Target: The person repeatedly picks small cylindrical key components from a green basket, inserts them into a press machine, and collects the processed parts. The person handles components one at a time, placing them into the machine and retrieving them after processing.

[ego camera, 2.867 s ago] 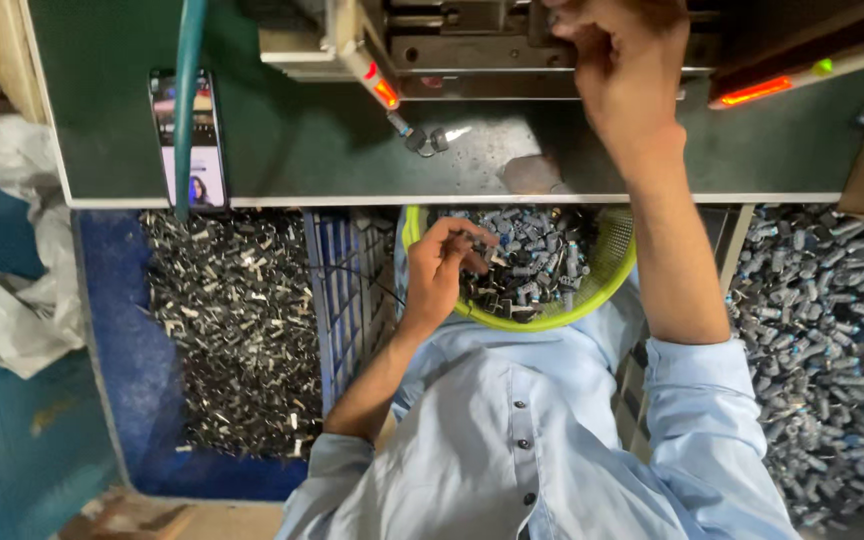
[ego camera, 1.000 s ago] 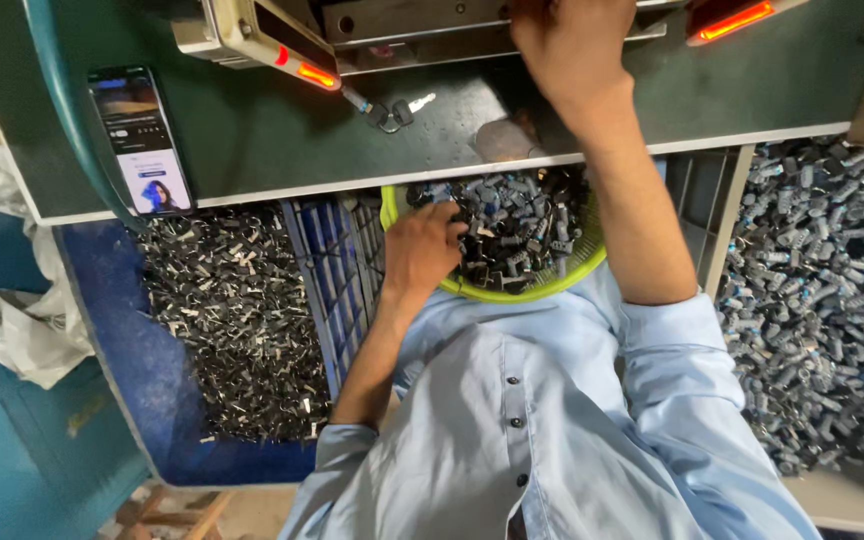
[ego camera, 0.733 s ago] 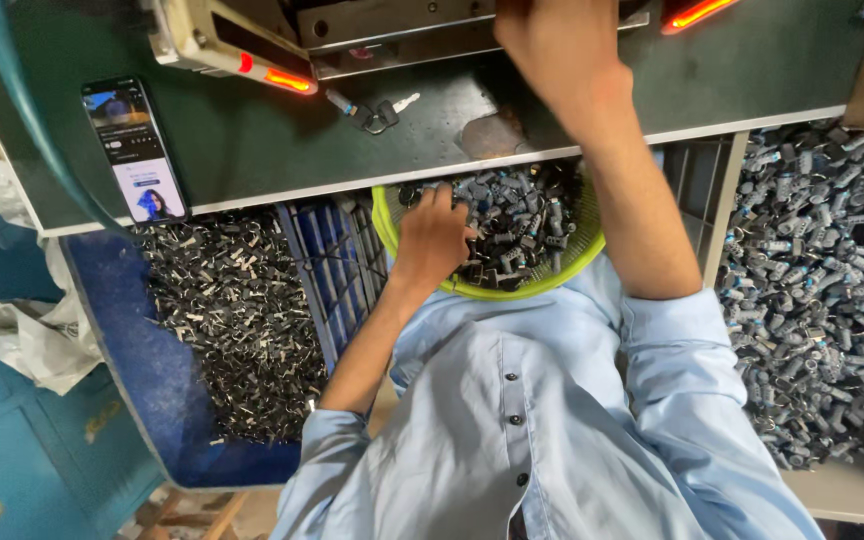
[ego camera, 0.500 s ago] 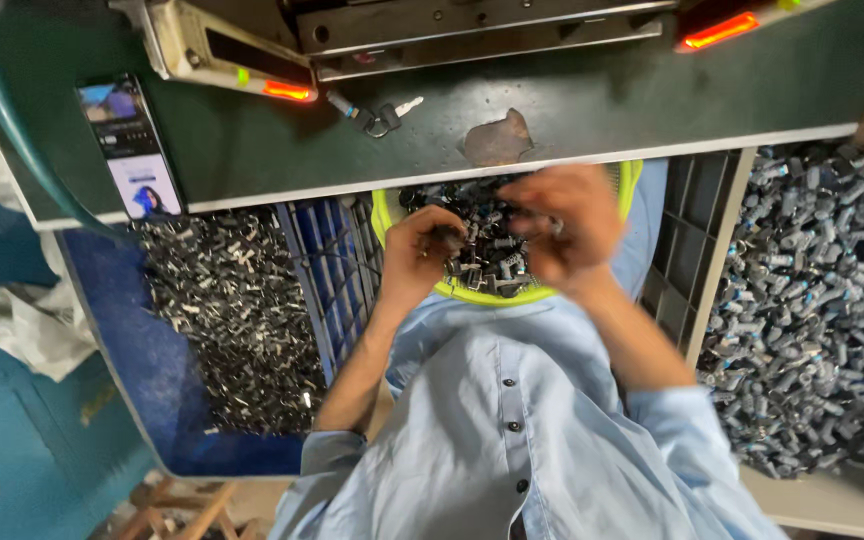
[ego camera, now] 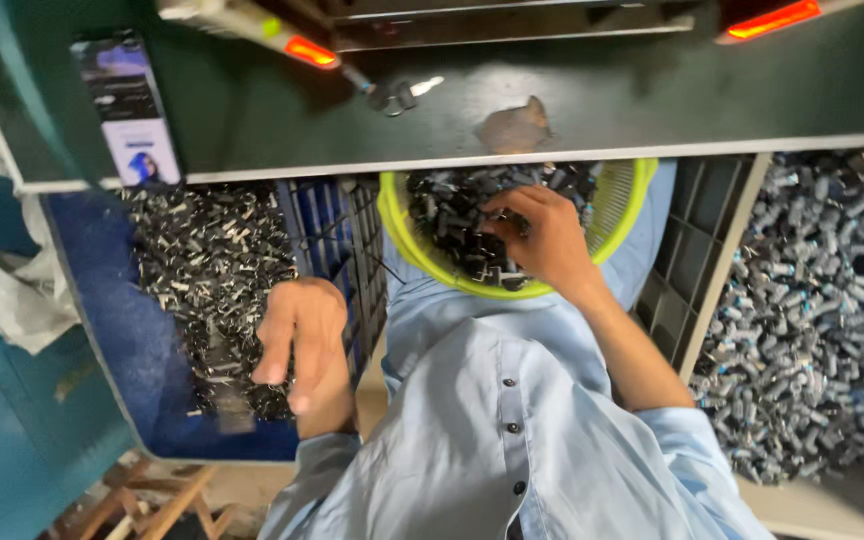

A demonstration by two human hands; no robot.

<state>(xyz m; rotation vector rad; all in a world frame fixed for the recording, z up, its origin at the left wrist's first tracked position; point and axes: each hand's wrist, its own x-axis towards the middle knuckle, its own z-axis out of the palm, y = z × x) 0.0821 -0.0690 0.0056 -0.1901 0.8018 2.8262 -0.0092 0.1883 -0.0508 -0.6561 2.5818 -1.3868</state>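
A heap of small dark metal parts fills a round yellow-green basket that sits on the person's lap, just under the front edge of the green table. The right hand is buried in that heap, fingers curled down among the pieces; whether it has gripped any of them cannot be told. The left hand hangs over the blue crate at the person's left side, fingers loosely spread and pointing down, blurred, with nothing visibly held. That crate is full of small black-and-silver parts, and a dark slatted crate wall stands between it and the basket. On the person's right, another grey crate holds a large pile of silvery cylindrical parts. On the table lie a phone with a lit screen, a couple of small metal rings, and a worn bare patch. Along the table's far edge run machine parts with glowing orange-red lights. The person wears a light blue buttoned shirt.
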